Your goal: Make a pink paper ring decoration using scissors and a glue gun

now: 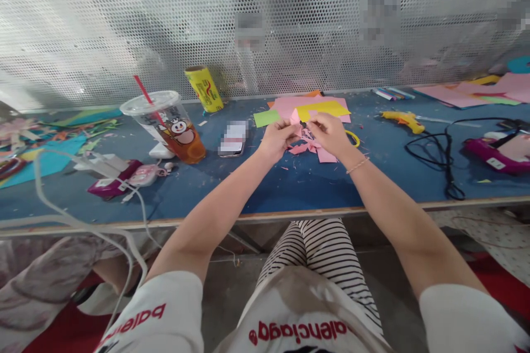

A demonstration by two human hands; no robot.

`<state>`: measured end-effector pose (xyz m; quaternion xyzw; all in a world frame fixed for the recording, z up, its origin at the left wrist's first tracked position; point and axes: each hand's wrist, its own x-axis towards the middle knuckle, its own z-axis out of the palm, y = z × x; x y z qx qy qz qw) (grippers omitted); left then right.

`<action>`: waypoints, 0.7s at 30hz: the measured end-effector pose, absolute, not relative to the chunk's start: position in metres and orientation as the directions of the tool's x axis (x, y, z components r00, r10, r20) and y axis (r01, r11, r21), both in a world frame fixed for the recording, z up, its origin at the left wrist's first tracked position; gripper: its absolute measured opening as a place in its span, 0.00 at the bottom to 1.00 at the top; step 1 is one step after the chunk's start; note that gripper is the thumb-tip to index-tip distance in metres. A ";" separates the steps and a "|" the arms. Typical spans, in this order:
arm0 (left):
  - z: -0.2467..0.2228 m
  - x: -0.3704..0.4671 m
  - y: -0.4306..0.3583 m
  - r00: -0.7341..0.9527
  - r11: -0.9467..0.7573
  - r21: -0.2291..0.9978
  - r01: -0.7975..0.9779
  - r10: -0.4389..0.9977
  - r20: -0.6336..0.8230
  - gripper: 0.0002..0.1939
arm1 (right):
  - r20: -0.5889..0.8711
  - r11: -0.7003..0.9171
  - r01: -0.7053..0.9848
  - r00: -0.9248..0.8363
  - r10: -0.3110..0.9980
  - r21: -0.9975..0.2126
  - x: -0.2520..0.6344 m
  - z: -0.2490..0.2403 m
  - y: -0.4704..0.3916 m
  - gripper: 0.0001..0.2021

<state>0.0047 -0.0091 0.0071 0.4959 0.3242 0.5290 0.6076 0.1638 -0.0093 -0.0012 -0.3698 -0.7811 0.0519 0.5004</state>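
Over the blue table, my left hand (276, 139) pinches a small folded piece of pink paper (295, 117) between thumb and fingers. Close beside it, my right hand (331, 131) is closed, its fingertips at a small dark thing (303, 124) next to the paper; what it is I cannot make out. Cut pink paper scraps (309, 146) lie below both hands. A yellow ring (354, 138) shows partly behind my right wrist.
Coloured paper sheets (327, 107) lie behind my hands. Leftward are a phone (234, 139), a drink cup (176, 129) and a yellow can (205, 90). To the right are a yellow glue gun (402, 119), a black cable (445, 157) and a purple power strip (494, 158).
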 end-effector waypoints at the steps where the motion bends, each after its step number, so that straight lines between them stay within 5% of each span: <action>1: 0.006 0.005 -0.009 0.236 -0.083 0.950 -0.302 0.959 0.159 0.04 | 0.712 0.712 0.505 -0.243 0.659 -0.488 0.161 -0.002 -0.009 0.09; 11: 0.001 0.003 -0.006 0.254 -0.116 0.968 -0.221 0.952 0.172 0.06 | 0.654 0.678 0.555 -0.287 0.700 -0.482 0.152 -0.009 -0.007 0.14; 21: 0.003 0.001 -0.006 0.356 0.095 0.955 -0.281 0.934 0.012 0.05 | 0.562 0.605 0.404 -0.235 0.793 -0.686 0.155 -0.006 -0.007 0.12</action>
